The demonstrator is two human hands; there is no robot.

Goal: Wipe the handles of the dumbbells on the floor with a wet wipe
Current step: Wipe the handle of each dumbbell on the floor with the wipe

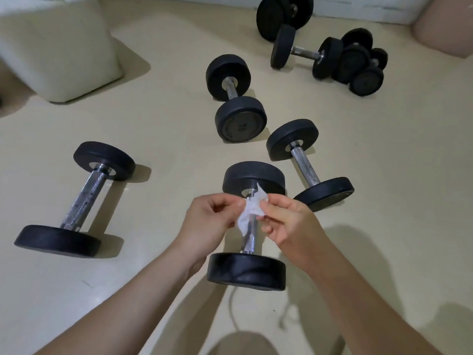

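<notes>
Several black dumbbells with chrome handles lie on the pale floor. The nearest dumbbell [247,269] lies right below my hands, its handle partly hidden by the wipe. A small crumpled white wet wipe [249,210] hangs above that handle, pinched between both hands. My left hand [207,224] pinches its left edge and my right hand [286,221] pinches its right edge. Another dumbbell [76,201] lies to the left, one [305,165] to the right, and one [234,98] farther back.
A cluster of more dumbbells [320,51] lies at the back right by the wall. A white padded block [58,47] stands at the back left. A pinkish object [445,24] fills the top right corner. A thin cord [231,311] runs over the floor near me.
</notes>
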